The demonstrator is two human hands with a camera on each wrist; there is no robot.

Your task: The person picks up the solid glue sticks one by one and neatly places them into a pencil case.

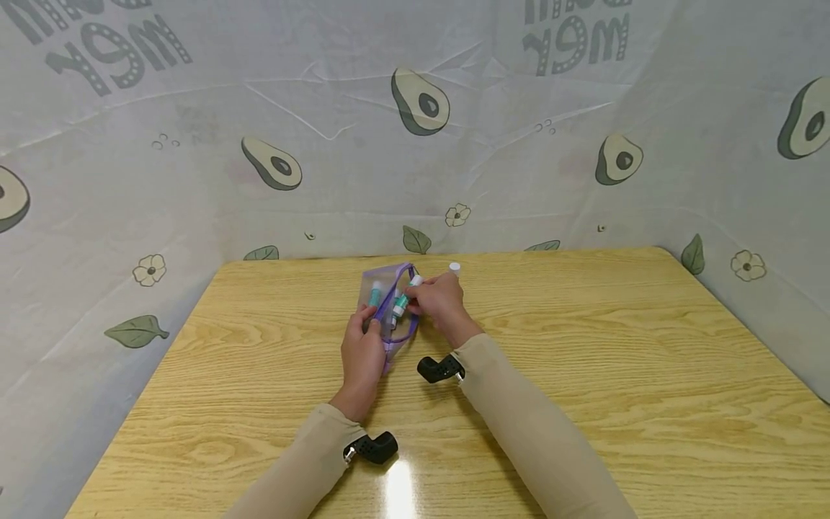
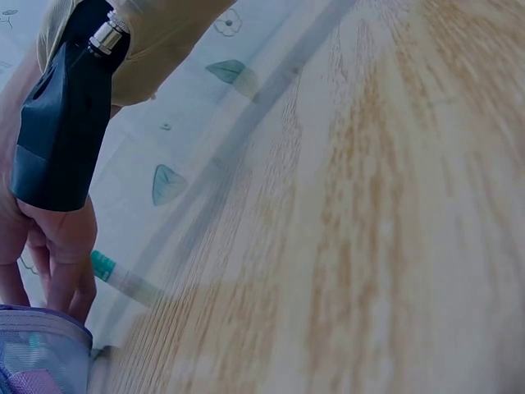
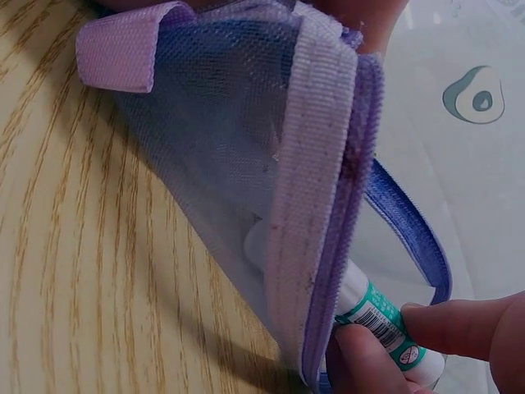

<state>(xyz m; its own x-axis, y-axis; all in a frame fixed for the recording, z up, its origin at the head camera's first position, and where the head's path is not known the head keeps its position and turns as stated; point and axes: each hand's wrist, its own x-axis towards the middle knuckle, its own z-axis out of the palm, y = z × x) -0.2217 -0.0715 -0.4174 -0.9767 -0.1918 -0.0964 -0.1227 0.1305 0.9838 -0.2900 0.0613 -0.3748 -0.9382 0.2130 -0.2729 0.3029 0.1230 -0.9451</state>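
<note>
A mesh zipper pouch with purple trim (image 1: 368, 277) lies on the table, its mouth spread toward the right. My left hand (image 1: 363, 353) grips the pouch's near left side. At the mouth, my right hand (image 1: 444, 301) pinches a glue stick (image 3: 381, 322) with a teal label and white ends between thumb and finger. One end of that stick is inside the opening, behind the zipper edge (image 3: 336, 238). Through the mesh another teal-and-white glue stick (image 1: 375, 294) shows inside, partly covered by the left fingers.
Just beyond the right hand stands another glue stick (image 1: 454, 269), its lower part hidden in the head view; the left wrist view shows its teal label (image 2: 102, 265). The wooden table (image 1: 616, 346) ends at a patterned cloth backdrop (image 1: 519, 180).
</note>
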